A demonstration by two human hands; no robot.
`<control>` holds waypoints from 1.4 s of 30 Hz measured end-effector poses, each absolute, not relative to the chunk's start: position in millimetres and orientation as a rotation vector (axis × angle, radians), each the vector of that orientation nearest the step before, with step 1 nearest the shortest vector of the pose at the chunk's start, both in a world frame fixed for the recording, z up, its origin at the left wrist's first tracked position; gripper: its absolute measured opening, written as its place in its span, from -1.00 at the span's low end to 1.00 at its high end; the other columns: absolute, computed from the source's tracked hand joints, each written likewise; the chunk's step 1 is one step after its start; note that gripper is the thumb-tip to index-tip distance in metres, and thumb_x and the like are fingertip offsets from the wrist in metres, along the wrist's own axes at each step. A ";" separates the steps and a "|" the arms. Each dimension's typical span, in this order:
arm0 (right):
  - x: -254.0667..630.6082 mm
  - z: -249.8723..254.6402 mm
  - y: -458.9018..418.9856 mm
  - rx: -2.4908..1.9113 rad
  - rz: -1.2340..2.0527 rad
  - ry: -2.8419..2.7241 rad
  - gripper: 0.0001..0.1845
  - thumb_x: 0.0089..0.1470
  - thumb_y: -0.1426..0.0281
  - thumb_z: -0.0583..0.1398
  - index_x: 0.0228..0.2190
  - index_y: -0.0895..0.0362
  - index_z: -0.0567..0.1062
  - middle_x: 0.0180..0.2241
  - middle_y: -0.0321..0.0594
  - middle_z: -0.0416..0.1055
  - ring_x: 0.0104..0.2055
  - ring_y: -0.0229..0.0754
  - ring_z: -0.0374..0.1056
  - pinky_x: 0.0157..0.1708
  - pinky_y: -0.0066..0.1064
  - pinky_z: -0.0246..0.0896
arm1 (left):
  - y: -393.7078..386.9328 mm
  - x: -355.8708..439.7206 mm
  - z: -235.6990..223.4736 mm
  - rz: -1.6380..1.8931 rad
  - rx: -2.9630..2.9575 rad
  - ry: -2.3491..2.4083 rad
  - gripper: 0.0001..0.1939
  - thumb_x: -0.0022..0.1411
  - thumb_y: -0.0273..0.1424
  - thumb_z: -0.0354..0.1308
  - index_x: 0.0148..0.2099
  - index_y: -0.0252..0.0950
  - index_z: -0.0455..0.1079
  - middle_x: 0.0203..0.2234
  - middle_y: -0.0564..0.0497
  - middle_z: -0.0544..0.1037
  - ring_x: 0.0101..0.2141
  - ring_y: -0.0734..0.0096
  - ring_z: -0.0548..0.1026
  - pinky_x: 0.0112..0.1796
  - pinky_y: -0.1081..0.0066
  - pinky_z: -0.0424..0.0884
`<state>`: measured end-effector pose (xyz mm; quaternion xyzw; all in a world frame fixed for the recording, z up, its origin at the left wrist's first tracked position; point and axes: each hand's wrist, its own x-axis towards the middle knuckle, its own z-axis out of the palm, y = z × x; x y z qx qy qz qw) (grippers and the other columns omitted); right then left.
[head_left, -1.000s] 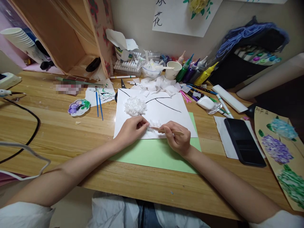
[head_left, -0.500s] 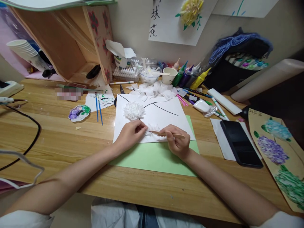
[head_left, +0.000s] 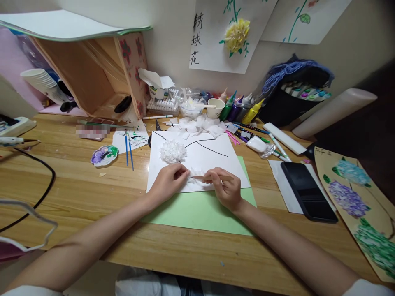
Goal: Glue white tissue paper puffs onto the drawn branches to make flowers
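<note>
My right hand (head_left: 226, 187) is closed round a slim brown pointed stick (head_left: 226, 178), held nearly level with its tip toward the left. My left hand (head_left: 169, 179) is pinched at thumb and forefinger close to that tip; whatever sits in the pinch is too small to make out. Between the hands, a small cluster of white tissue pieces (head_left: 196, 171) lies on the white paper sheet (head_left: 216, 152), partly hidden by my fingers. A fuller white paper flower (head_left: 173, 151) sits on the sheet above my left hand, near black drawn lines. Green paper (head_left: 197, 211) lies underneath.
Loose tissue squares (head_left: 200, 125) are heaped behind the sheet, with a paper cup (head_left: 215, 107) and paint bottles (head_left: 236, 107) beyond. Brushes (head_left: 130, 152) and a paint palette (head_left: 104, 155) lie left. A phone (head_left: 308, 191) and a flower picture (head_left: 354, 205) lie right.
The camera view has tilted up a little, so everything sits lower in the picture. The stick's tip has come slightly nearer my left fingertips; both hands keep almost the same pose.
</note>
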<state>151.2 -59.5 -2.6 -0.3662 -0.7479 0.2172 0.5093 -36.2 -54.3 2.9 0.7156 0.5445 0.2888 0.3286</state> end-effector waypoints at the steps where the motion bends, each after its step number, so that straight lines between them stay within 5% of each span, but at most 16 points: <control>1: 152.0 -3.2 -59.5 -0.882 0.559 -1.747 -0.72 0.18 0.46 0.00 -0.49 0.15 0.44 -0.56 -0.26 0.43 -0.53 -0.28 0.38 -0.48 -0.44 0.27 | -55.0 -36.5 3.0 0.761 1.867 1.431 -0.78 0.20 -0.30 0.00 -0.34 -0.29 0.40 -0.49 0.05 0.47 -0.46 0.46 0.36 -0.42 0.46 0.25; 10: 158.7 -5.9 -31.5 -1.028 1.141 -1.036 -0.61 0.10 0.14 0.08 -0.57 0.17 0.37 -0.72 -0.32 0.32 -0.67 -0.33 0.25 -0.65 -0.53 0.11 | -31.7 -45.7 33.9 0.982 2.132 1.672 -0.81 0.26 -0.32 -0.06 -0.21 -0.28 0.31 -0.37 -0.01 0.44 -0.36 0.40 0.37 -0.32 0.41 0.28; 20: 160.1 -9.2 -22.3 -1.041 1.282 -0.807 -0.60 -0.07 0.06 0.18 -0.59 0.16 0.37 -0.76 -0.30 0.34 -0.70 -0.36 0.19 -0.69 -0.57 0.01 | 79.1 -40.1 35.6 0.620 2.108 2.057 -0.85 0.08 -0.34 0.14 -0.33 -0.33 0.43 -0.26 -0.18 0.50 -0.14 0.07 0.36 -0.18 0.24 0.27; 26: 162.0 -11.1 -21.2 -1.041 1.296 -0.782 -0.60 -0.05 0.07 0.17 -0.58 0.17 0.37 -0.76 -0.31 0.33 -0.70 -0.37 0.19 -0.69 -0.58 -0.01 | 87.7 -39.4 30.6 0.760 2.026 1.906 -0.90 0.07 -0.40 0.11 -0.40 -0.30 0.43 -0.37 -0.08 0.55 -0.29 0.26 0.45 -0.27 0.35 0.30; 33: 161.8 -9.7 -20.7 -1.015 1.299 -0.774 -0.60 -0.05 0.08 0.17 -0.59 0.17 0.37 -0.77 -0.31 0.33 -0.70 -0.37 0.18 -0.69 -0.58 0.00 | 49.0 -45.1 45.4 1.083 1.563 1.386 -0.72 0.03 -0.20 0.17 -0.37 -0.36 0.38 -0.48 0.01 0.50 -0.44 0.47 0.41 -0.36 0.47 0.29; 42: 163.8 -11.2 -19.2 -0.998 1.220 -0.693 -0.60 -0.05 0.08 0.18 -0.62 0.16 0.36 -0.76 -0.37 0.26 -0.73 -0.40 0.17 -0.75 -0.58 -0.04 | -35.7 -39.7 43.8 0.781 1.528 1.152 -0.77 0.10 -0.23 0.15 -0.38 -0.32 0.36 -0.48 0.07 0.45 -0.44 0.51 0.36 -0.40 0.50 0.24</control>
